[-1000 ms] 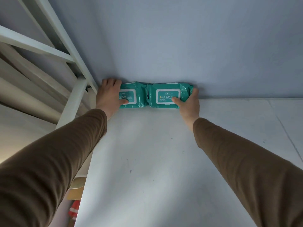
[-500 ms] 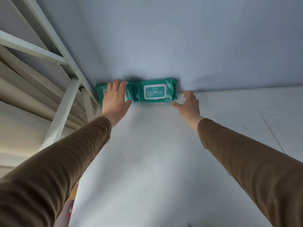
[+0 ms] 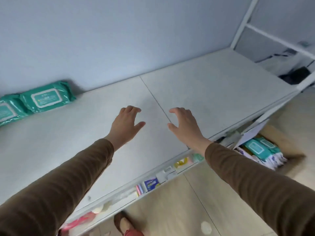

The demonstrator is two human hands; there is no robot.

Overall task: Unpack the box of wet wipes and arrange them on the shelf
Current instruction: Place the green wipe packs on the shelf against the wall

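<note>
1. While both arms in brown sleeves reach out over the white shelf top (image 3: 213, 86), neither hand holds anything: the left hand (image 3: 127, 124) hovers with fingers loosely curved and thumb spread, and the right hand (image 3: 185, 124) mirrors it, fingers bent and thumb out, the two palms facing each other with a gap between them.
2. A thin seam (image 3: 155, 99) in the shelf top runs from the far wall toward the near edge and passes between the two hands.
3. Two teal wet-wipe packs lie flat at the far left, against the blue-grey wall (image 3: 119, 31): the right pack (image 3: 46, 97) shows its white flip lid in full, and the left pack (image 3: 8, 110) touches it side by side and is cut off by the frame's left edge.
4. Both packs lie well apart from the hands.
5. On the floor at the right, below the shelf's near edge, an open cardboard box (image 3: 279, 140) holds more teal wet-wipe packs (image 3: 255, 147) stacked on edge.
6. A lower shelf level (image 3: 162, 178) shows under the near edge, with small colourful packets, too blurred to name.
7. The shelf's white metal frame (image 3: 242, 23) rises at the far right.
8. A brown shoe (image 3: 121, 222) stands on the pale wood floor at the bottom.
</note>
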